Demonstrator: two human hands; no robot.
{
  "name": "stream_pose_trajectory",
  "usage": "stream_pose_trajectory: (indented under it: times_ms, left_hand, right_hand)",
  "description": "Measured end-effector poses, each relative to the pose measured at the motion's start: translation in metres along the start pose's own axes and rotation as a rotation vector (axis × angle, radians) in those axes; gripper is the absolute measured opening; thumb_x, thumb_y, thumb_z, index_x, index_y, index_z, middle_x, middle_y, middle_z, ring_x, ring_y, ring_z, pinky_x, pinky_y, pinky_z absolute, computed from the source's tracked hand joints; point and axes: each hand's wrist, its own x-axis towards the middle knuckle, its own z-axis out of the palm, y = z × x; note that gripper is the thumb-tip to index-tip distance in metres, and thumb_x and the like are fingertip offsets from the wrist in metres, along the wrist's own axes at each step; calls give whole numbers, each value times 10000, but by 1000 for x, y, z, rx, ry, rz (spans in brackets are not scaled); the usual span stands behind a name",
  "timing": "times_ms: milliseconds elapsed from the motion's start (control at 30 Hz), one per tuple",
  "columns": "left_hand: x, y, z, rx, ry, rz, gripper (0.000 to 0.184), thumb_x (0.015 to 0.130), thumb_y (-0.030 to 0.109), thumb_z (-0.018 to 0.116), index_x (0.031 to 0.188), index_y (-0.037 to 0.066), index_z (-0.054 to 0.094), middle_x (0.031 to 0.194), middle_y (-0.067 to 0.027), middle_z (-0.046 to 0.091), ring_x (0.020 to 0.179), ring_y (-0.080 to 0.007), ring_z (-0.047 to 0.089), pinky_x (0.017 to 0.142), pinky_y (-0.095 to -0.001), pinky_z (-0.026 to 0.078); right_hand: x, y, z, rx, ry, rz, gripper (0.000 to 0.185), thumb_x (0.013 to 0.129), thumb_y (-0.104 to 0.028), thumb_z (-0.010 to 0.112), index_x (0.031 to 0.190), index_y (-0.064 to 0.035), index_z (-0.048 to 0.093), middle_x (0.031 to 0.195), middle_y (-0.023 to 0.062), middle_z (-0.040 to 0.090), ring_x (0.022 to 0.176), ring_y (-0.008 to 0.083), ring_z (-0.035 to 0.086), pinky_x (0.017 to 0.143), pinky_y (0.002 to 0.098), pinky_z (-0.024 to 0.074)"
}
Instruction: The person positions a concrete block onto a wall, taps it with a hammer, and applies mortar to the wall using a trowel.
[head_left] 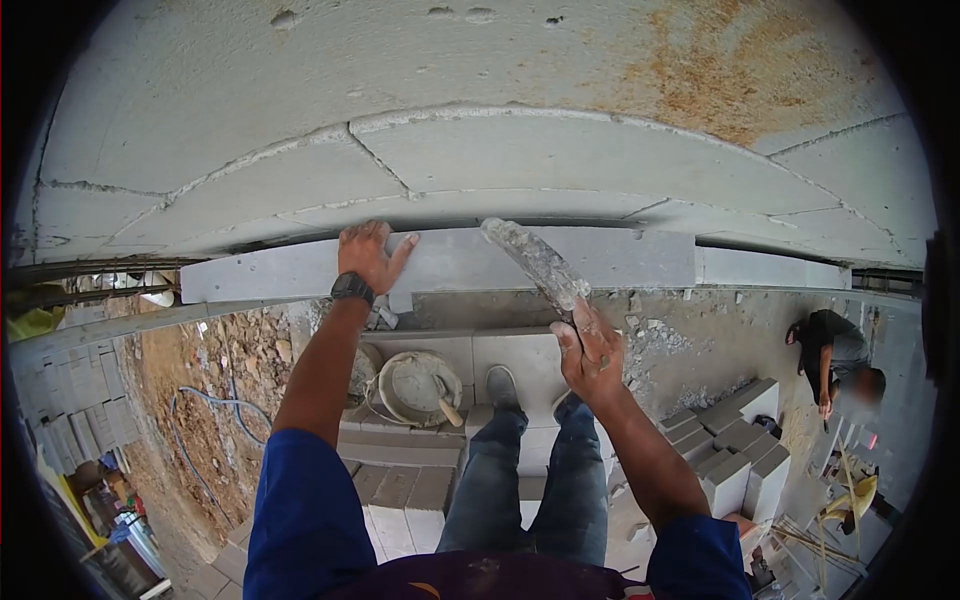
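Observation:
My left hand (372,258) rests on top of a long pale grey block (610,258), fingers toward its far edge and thumb stretched out to the right. A dark watch is on that wrist. My right hand (592,352) is closed around the dark handle of a mortar-crusted tool (535,262). The tool's long, narrow grey end lies over the block; its exact kind is unclear, and I cannot tell whether it touches. Behind the block rises a pale block wall (480,150).
Below stands a mortar bucket (418,360) with a wooden-handled tool (447,405) in it. Stacked blocks (740,435) are at lower right, and more blocks (400,485) lie left of my legs. Another person (838,352) crouches at far right. A blue hose (205,395) crosses rubble.

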Motion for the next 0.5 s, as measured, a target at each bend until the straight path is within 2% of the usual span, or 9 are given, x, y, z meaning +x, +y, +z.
stream_pose_trajectory:
  times_ms: [67, 100, 167, 233, 333, 433, 500]
  left_hand:
    - [-2, -2, 4, 15, 63, 36, 507, 943, 489, 593, 961, -9, 688, 1052, -215, 695, 1021, -384, 640, 973, -483, 426]
    - [-2, -2, 5, 23, 44, 33, 512, 943, 492, 590, 964, -9, 689, 1059, -218, 695, 1025, -385, 640, 976, -482, 425]
    - [-1, -4, 5, 42, 13, 26, 522, 944, 500, 584, 970, -10, 691, 1075, -224, 693, 1033, -385, 638, 982, -482, 423]
    - [6, -5, -1, 29, -64, -28, 598, 955, 548, 540, 1055, -21, 697, 1166, -228, 676, 1117, -375, 619, 1047, -467, 392]
    - [0, 0, -4, 22, -140, -61, 652, 960, 580, 511, 1117, -25, 698, 1212, -230, 667, 1157, -373, 610, 1081, -464, 372]
    - [1, 1, -9, 15, -163, -68, 655, 960, 583, 509, 1115, -24, 698, 1195, -227, 671, 1138, -372, 615, 1068, -469, 377]
    - [1, -1, -5, 49, -145, -44, 653, 959, 584, 509, 1108, -23, 700, 1181, -223, 673, 1120, -373, 617, 1055, -472, 383]
  right_hand:
    - [-9, 5, 15, 36, -72, 54, 414, 940, -145, 658, 1338, -47, 602, 986, 220, 711, 784, 380, 714, 668, 453, 598]
    - [-5, 9, 19, -163, -283, 96, 457, 942, -196, 650, 1385, -114, 580, 977, 192, 713, 735, 369, 712, 624, 444, 595]
    - [-4, 8, 19, -221, -360, 129, 472, 941, -232, 646, 1400, -146, 573, 981, 179, 712, 714, 363, 710, 593, 442, 589]
    - [4, 3, 19, -240, -412, 178, 476, 958, -282, 622, 1419, -183, 561, 1012, 167, 711, 739, 349, 715, 587, 454, 586]
    - [-2, -7, 21, -45, -155, 95, 462, 977, -312, 600, 1423, -200, 560, 1026, 169, 712, 752, 353, 716, 603, 480, 583]
    - [-7, 3, 35, -144, -305, 100, 472, 959, -289, 628, 1418, -196, 564, 1025, 167, 713, 740, 355, 716, 583, 480, 580]
    - [1, -2, 31, -186, -360, 67, 442, 917, -179, 675, 1348, -110, 603, 1035, 155, 724, 746, 343, 713, 588, 440, 586]
